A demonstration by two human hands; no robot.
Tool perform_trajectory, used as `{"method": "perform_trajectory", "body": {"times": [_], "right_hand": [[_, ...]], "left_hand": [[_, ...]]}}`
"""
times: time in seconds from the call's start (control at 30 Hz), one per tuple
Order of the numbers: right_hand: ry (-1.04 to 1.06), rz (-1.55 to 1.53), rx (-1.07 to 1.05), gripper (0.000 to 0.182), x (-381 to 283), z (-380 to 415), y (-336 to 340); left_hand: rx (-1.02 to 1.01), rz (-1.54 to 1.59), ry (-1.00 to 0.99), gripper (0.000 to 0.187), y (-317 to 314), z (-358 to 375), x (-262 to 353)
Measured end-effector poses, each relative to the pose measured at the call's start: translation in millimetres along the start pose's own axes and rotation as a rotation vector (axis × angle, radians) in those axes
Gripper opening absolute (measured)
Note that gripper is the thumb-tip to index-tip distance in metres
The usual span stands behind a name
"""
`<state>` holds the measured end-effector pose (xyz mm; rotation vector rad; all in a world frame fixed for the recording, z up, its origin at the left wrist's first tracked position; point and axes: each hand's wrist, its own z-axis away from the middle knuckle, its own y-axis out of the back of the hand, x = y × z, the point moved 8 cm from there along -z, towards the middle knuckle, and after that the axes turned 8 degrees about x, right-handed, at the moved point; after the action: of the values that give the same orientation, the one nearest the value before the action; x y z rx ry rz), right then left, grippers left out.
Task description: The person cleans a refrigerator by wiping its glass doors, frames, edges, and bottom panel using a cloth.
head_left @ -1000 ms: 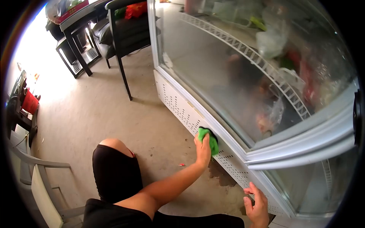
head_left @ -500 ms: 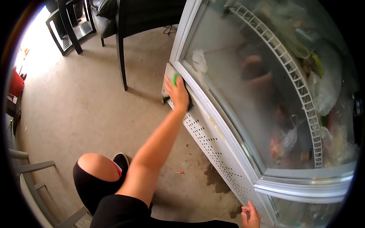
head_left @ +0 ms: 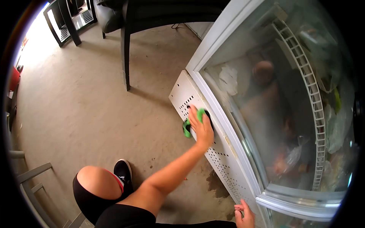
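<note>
My left hand (head_left: 202, 129) presses a green and black cloth (head_left: 186, 128) flat against the white perforated lower panel (head_left: 178, 91) of a glass-door display fridge. Part of the cloth shows between thumb and fingers, and a green end hangs past the panel's lower edge. Down at the bottom right, my right hand (head_left: 245, 215) is at the near part of the same panel. Its fingers are slightly bent and apart, with nothing in them. Above the panel runs the fridge's white door frame (head_left: 211, 99) around misted glass.
Inside the fridge a white wire shelf (head_left: 312, 87) and several plastic bags (head_left: 229, 79) show through the glass. A black chair (head_left: 125, 57) stands ahead, and a grey chair (head_left: 36, 169) is at the left. On the concrete floor (head_left: 87, 110) lies a wet patch (head_left: 217, 184) beside the panel.
My left hand has slid with the cloth from the panel's far end back along it toward me. The view has shifted, showing more of the panel's far end. My right hand stays low at the panel.
</note>
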<state>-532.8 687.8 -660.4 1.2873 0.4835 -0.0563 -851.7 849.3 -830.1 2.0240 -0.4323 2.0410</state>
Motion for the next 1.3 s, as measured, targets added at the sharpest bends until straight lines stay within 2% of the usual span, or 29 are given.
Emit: {"method": "perform_trajectory", "body": {"times": [0.07,0.1,0.13,0.17,0.27,0.3,0.33,0.4,0.47,0.6,0.67,0.77,0.8,0.83,0.9,0.93,1.03,1.07,1.17,1.23,1.27,1.3], "right_hand": [[0.021,0.022,-0.048,0.039,0.4,-6.4,-9.1],[0.009,0.006,-0.06,0.04,1.4,-6.5,-13.6],[-0.006,-0.016,-0.07,0.041,2.3,-6.8,-19.3],[-0.055,-0.047,-0.103,0.042,4.5,-5.1,-25.3],[-0.158,-0.121,-0.157,0.044,-13.0,-12.1,-32.9],[-0.148,-0.128,-0.149,0.044,-17.7,-17.2,-35.9],[-0.127,-0.127,-0.145,0.044,-22.4,-20.7,-37.8],[-0.121,-0.105,-0.141,0.044,-30.8,-23.4,-37.2],[-0.137,-0.13,-0.154,0.044,-40.9,-27.6,-39.0],[-0.059,-0.103,-0.131,0.044,-45.5,-23.4,-36.2],[-0.045,-0.106,-0.119,0.044,-44.1,-18.7,-34.9],[-0.018,-0.063,-0.116,0.043,-37.2,-13.2,-41.7],[-0.006,-0.072,-0.116,0.043,-40.8,-15.5,-44.9],[-0.014,-0.094,-0.125,0.043,-43.5,-17.0,-47.4],[-0.025,-0.102,-0.14,0.043,-49.9,-22.2,-50.8],[-0.01,-0.123,-0.143,0.043,-56.7,-26.0,-51.5],[0.013,-0.153,-0.142,0.045,-65.2,-34.3,-50.8],[0.039,-0.18,-0.119,0.047,-66.3,-36.7,-49.0],[-0.021,-0.11,-0.139,0.044,-47.7,-22.3,-51.5],[-0.005,-0.121,-0.144,0.044,-50.2,-22.3,-56.2],[0.009,-0.123,-0.143,0.044,-53.0,-24.9,-59.3],[0.018,-0.128,-0.144,0.044,-56.7,-28.1,-62.2]], "left_hand": [[0.052,-0.009,-0.004,0.062,3.4,-70.2,1.5],[0.069,-0.119,-0.047,0.064,-2.4,-112.5,-18.0],[0.106,-0.004,0.096,0.064,11.0,-148.2,8.6],[-0.003,-0.012,0.138,0.061,11.9,-187.1,18.0],[0.051,-0.033,0.121,0.057,16.2,-172.0,26.0],[0.032,0.0,-0.001,0.054,11.6,-151.9,14.1],[0.143,0.051,-0.09,0.053,13.8,-111.2,26.4],[0.067,0.006,-0.154,0.056,9.6,-43.2,38.0],[0.024,0.048,-0.114,0.057,4.9,-35.6,41.7],[0.092,-0.024,-0.048,0.058,1.7,-124.3,22.4],[-0.02,0.07,0.312,0.058,10.5,-181.6,21.1],[-0.006,0.058,0.243,0.057,9.5,-168.3,10.2],[0.112,0.068,0.09,0.057,10.8,-137.2,8.0],[0.126,-0.07,-0.029,0.058,0.2,-100.1,-12.2],[0.101,0.022,0.037,0.06,2.8,-29.6,-7.0],[0.102,0.023,0.049,0.06,3.1,-32.8,-7.2],[0.126,0.091,0.431,0.068,-0.5,-71.2,-54.2],[0.165,0.059,0.5,0.071,7.0,-99.9,-65.2],[0.075,0.151,0.656,0.075,3.1,-161.6,-125.4],[0.109,0.106,0.521,0.074,10.7,-136.2,-114.2],[0.115,0.078,0.431,0.073,7.5,-105.5,-109.6],[0.141,0.058,0.425,0.073,2.6,-58.8,-110.4]]}}
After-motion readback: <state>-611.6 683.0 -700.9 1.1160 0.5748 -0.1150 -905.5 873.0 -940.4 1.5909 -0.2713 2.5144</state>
